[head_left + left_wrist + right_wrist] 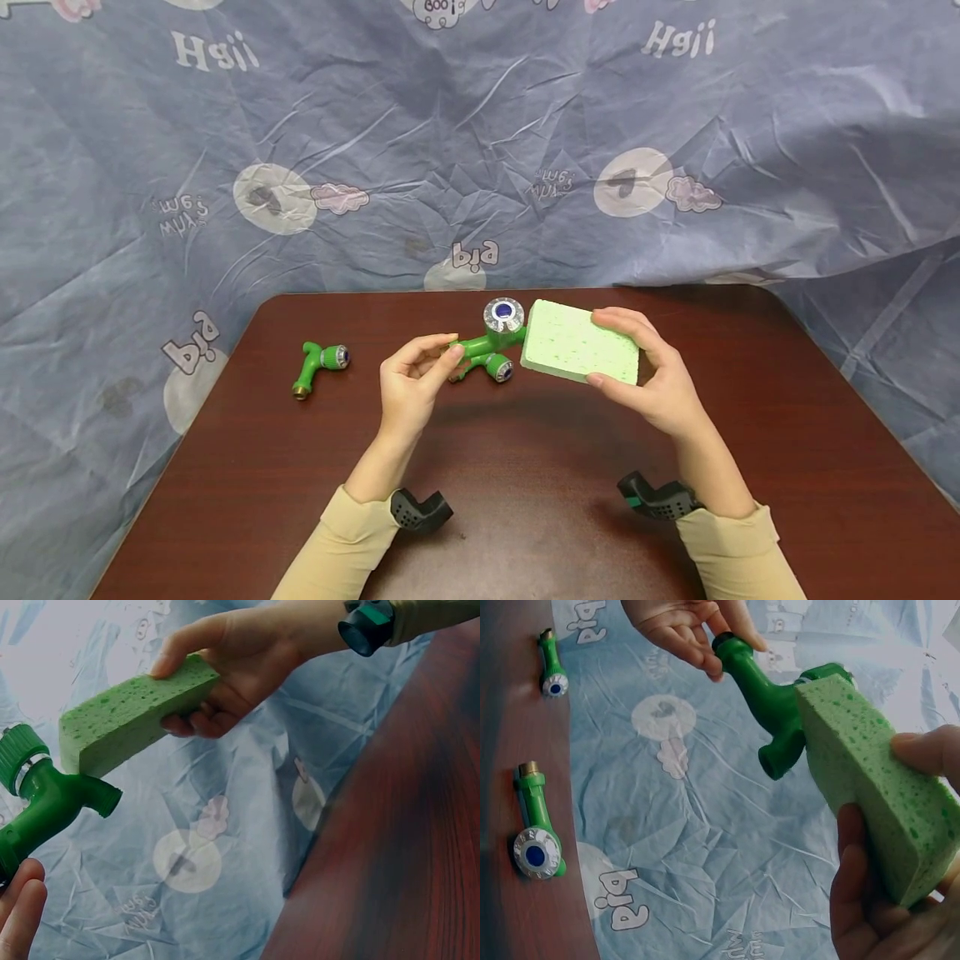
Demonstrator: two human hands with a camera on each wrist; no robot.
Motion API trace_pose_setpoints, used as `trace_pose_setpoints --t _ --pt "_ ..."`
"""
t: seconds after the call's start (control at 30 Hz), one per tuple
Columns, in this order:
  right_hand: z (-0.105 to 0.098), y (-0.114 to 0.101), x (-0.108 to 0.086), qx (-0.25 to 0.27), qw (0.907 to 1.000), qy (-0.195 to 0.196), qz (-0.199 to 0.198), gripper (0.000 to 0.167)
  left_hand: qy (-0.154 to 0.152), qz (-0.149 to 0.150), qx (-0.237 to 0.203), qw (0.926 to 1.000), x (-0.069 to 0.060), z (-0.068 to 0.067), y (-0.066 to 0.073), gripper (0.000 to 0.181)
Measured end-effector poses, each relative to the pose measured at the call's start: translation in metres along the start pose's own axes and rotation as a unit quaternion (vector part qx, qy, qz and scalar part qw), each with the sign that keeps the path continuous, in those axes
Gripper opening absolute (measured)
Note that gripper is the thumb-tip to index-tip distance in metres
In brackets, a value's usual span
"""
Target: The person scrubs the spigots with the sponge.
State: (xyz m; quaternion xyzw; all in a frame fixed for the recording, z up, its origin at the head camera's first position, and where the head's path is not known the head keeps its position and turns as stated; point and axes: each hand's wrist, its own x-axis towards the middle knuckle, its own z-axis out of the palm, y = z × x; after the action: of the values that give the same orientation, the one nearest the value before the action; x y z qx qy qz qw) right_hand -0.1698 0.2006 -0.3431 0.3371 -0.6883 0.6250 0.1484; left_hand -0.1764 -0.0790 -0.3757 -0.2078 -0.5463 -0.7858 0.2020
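My left hand (411, 385) pinches the end of a green faucet (480, 346) between thumb and fingers, holding it above the table. The faucet's round silver knob with a blue centre faces the head camera. In my right hand (660, 375) is a light green sponge (577, 342), gripped at its right end by thumb and fingers. In the right wrist view the sponge (877, 772) overlaps the faucet (769, 705) beside its knob; touching looks likely but contact is hard to confirm. The left wrist view shows the sponge (127, 720) just behind the faucet (56, 802).
Two more green faucets lie on the dark red-brown table (300, 500): one (318, 367) at the left, another (497, 367) behind the held faucet. A blue-grey printed cloth (420, 150) hangs behind the table's far edge. Each wrist wears a black device.
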Motion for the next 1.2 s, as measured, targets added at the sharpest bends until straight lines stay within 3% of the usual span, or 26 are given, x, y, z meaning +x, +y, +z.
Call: trace_pose_setpoints --t 0.33,0.53,0.77,1.2 --pt "-0.003 -0.004 0.000 -0.011 0.9997 0.018 0.014 0.060 0.022 0.013 0.013 0.9996 0.003 -0.004 0.002 0.025" --pt "-0.007 -0.003 0.001 0.027 0.9979 0.054 0.020 0.061 0.071 0.038 0.004 0.9968 0.010 -0.012 0.003 0.027" --pt "-0.014 -0.001 0.000 0.045 0.9958 0.078 0.016 0.063 0.138 0.043 0.004 0.9895 0.018 -0.028 0.000 0.028" --pt "-0.018 -0.001 0.000 0.031 0.9958 0.085 0.015 0.064 0.200 0.051 -0.004 0.9785 0.025 -0.048 -0.013 0.030"
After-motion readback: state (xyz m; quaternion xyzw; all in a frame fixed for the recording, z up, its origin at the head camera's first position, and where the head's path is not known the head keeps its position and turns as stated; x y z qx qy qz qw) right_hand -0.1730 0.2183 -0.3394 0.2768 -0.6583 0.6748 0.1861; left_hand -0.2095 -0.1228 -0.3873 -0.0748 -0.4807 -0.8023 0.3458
